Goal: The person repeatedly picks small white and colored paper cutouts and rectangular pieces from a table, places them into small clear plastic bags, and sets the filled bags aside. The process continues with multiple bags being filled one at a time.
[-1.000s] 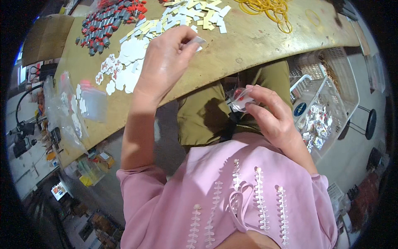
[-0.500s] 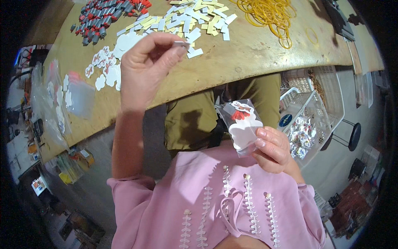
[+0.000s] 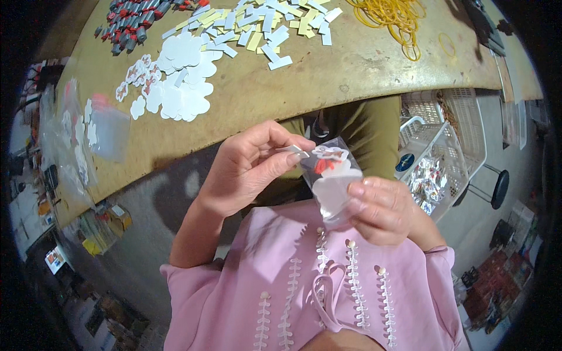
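Observation:
Pinched between the thumb and fingers of my left hand (image 3: 249, 167) is a small whitish strip (image 3: 300, 152), held at the top opening of a clear plastic bag (image 3: 352, 153). My right hand (image 3: 383, 212) grips that bag by its lower right side, above my lap. Inside the bag are a white cloud-shaped card (image 3: 332, 198), a red piece (image 3: 321, 166) and a smaller printed cutout (image 3: 331, 152). On the table beyond my left hand lie a pile of white cloud-shaped cards (image 3: 186, 93) and several small printed cutouts (image 3: 140, 71).
Across the wooden table (image 3: 328, 73) lie a heap of white and yellow strips (image 3: 263, 26), grey-and-red cylinders (image 3: 129, 26) and yellow rubber bands (image 3: 395, 20). Empty clear bags (image 3: 108, 134) rest at the left edge. A white basket (image 3: 459, 155) on the right holds filled packets (image 3: 426, 181).
My left hand has come down from over the table to the bag's opening, carrying the strip. My right hand and the bag have shifted slightly left and tilted.

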The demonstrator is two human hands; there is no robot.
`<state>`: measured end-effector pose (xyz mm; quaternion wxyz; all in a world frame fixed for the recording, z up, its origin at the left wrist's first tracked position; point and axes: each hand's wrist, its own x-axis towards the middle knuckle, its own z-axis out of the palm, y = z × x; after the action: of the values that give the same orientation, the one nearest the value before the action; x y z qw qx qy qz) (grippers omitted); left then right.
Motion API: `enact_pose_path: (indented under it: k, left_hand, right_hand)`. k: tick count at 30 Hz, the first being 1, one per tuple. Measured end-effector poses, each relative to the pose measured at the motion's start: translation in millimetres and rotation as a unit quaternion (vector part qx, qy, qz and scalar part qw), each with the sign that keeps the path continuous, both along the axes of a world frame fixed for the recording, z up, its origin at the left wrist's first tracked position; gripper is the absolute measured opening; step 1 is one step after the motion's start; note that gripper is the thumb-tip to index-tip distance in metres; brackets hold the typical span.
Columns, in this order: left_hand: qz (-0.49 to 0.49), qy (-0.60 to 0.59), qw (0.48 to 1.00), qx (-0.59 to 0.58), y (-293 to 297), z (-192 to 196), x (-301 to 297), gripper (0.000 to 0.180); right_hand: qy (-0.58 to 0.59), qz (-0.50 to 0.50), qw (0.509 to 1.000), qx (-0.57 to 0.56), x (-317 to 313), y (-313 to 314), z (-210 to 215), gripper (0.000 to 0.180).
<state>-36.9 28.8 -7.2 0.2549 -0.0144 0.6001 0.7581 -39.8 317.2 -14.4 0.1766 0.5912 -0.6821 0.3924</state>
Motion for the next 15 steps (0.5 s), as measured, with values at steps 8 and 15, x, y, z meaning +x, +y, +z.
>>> enact_pose_path:
  k: [8, 15]
  left_hand:
    - [0.127, 0.266, 0.940, -0.172, 14, 28, 11, 0.016]
    - [-0.003, 0.403, 0.834, -0.378, 39, 29, 15, 0.021]
  right_hand:
    - [-0.149, -0.128, 0.980, 0.040, -2, -17, 2, 0.021]
    - [-0.170, -0.158, 0.971, 0.056, 2, -26, 6, 0.019]
